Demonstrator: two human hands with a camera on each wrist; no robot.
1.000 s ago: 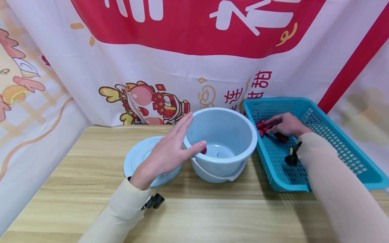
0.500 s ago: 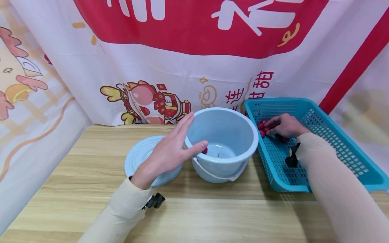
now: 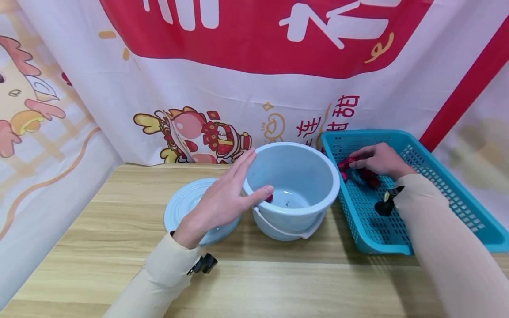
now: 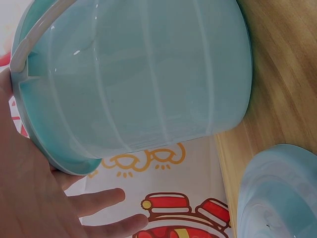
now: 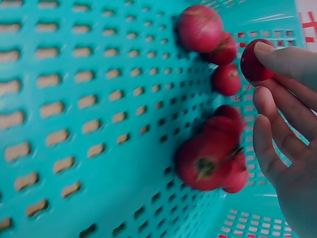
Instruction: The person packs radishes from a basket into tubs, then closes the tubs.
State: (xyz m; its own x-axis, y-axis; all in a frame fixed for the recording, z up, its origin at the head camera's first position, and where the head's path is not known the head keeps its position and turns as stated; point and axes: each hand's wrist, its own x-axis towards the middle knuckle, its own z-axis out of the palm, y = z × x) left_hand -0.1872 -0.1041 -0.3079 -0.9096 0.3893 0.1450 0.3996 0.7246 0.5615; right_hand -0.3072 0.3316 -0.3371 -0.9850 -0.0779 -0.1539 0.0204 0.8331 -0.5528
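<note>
In the head view a light blue bucket (image 3: 296, 209) with a handle stands mid-table, a red radish (image 3: 269, 198) partly visible inside. My left hand (image 3: 224, 198) rests at the bucket's left rim, its fingers extended and its thumb over the near edge. My right hand (image 3: 381, 160) reaches into a teal plastic basket (image 3: 354, 223). Thumb and fingers pinch a small dark red radish (image 5: 251, 68), its thin root hanging, as the right wrist view shows. Beside it in the basket lie a few loose radishes (image 5: 199, 29) and a larger red cluster (image 5: 198, 161).
A round light blue lid (image 3: 176, 207) lies on the wooden table (image 3: 278, 287), left of the bucket and partly under the left forearm's line. The basket stands close to the bucket's right side. A printed cloth (image 3: 238, 84) hangs behind the table.
My right hand has lifted slightly and shifted right among the radishes, uncovering more of the red cluster. The left hand keeps its place at the bucket.
</note>
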